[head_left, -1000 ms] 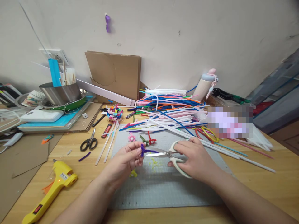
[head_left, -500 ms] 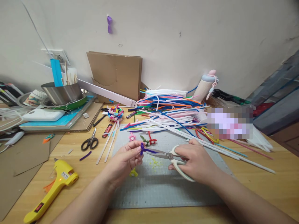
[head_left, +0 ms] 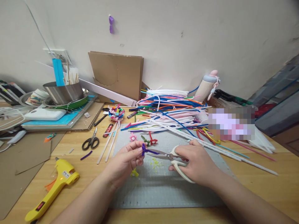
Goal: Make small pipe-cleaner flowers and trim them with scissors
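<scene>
My left hand [head_left: 129,158] pinches a small shape twisted from purple pipe cleaner [head_left: 151,151], its straight tail pointing right. In my right hand [head_left: 195,160] are white-handled scissors [head_left: 178,168], with the fingers through the handles. Their parted blades reach left to the purple tail and lie close around it; whether they touch it I cannot tell. Behind my left hand lie pink [head_left: 133,137], green [head_left: 145,140] and red [head_left: 153,141] pipe-cleaner pieces on the grey cutting mat [head_left: 168,194]. A yellow piece [head_left: 134,173] lies under that hand, with yellow scraps [head_left: 155,163] beside it.
A heap of pipe cleaners [head_left: 168,105] spreads across the back. Black-handled scissors [head_left: 91,143], clear glue sticks [head_left: 107,146] and a yellow glue gun [head_left: 54,189] lie to the left. A bottle [head_left: 206,87] stands at the back right, before the wall.
Both hands, the purple pipe cleaner and the scissors hold almost the same pose. The whole view has shifted slightly, so everything appears a little further right.
</scene>
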### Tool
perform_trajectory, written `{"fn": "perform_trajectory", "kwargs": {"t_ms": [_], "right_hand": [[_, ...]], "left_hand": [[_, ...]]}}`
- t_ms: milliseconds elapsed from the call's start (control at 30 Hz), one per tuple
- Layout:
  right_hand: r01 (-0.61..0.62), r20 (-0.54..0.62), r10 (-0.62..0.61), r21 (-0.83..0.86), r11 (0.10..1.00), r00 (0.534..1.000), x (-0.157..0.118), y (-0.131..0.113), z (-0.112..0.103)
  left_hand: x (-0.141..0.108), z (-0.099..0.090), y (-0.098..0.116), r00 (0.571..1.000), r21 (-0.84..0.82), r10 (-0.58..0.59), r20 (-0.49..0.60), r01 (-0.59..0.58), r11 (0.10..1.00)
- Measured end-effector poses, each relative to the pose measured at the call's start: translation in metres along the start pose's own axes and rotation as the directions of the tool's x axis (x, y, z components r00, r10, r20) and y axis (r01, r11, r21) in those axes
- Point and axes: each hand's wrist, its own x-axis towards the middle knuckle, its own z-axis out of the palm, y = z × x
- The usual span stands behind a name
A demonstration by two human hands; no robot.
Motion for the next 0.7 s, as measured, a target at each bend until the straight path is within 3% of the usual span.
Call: {"fn": "perform_trajectory", "kwargs": {"t_ms": [700], "right_hand": [[0.007, 0.023, -0.008, 0.038, 0.999, 1.000, -0.0012, -0.0005, -0.0003]], "left_hand": [[-0.0024, 0.0037, 0.0027, 0.999, 0.032, 0.006, -0.041, -0.005, 0.999]]}}
